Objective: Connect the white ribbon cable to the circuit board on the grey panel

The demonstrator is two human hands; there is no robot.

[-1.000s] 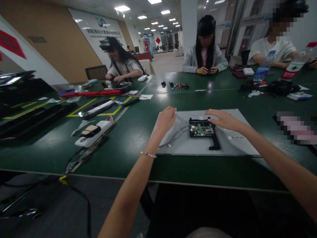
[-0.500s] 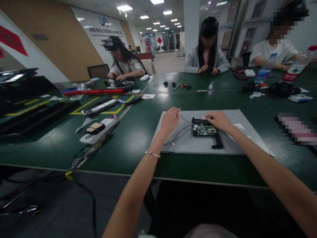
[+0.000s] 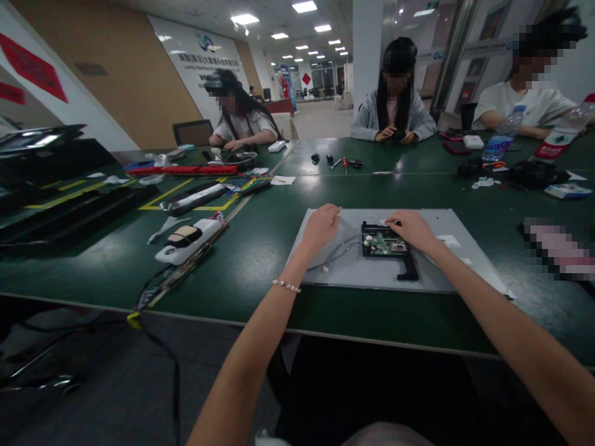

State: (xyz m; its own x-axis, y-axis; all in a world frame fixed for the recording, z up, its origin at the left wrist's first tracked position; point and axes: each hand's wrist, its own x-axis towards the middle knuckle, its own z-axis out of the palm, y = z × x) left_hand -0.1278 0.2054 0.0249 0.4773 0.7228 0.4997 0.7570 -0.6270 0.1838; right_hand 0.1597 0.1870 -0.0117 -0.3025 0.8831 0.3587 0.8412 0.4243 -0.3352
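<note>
A flat grey panel lies near the table's front edge. On it rests a black plastic frame holding a green circuit board, with grey cables running off to the left. My left hand is closed over the panel's far left part, fingertips pinched on a tiny pale piece too small to name. At the frame's far edge, my right hand has its fingers pressed together by a small white piece. Its fingertips are partly hidden, and what they grip is unclear.
Left of the panel lie a white device with a strapped-on pad and a black cable hanging off the edge. A screwdriver and other small tools sit farther back. Several people sit across the green table. Bottles stand right.
The view has shifted slightly, so the surroundings sit a little lower and farther right. Both hands keep nearly the same places over the panel and frame.
</note>
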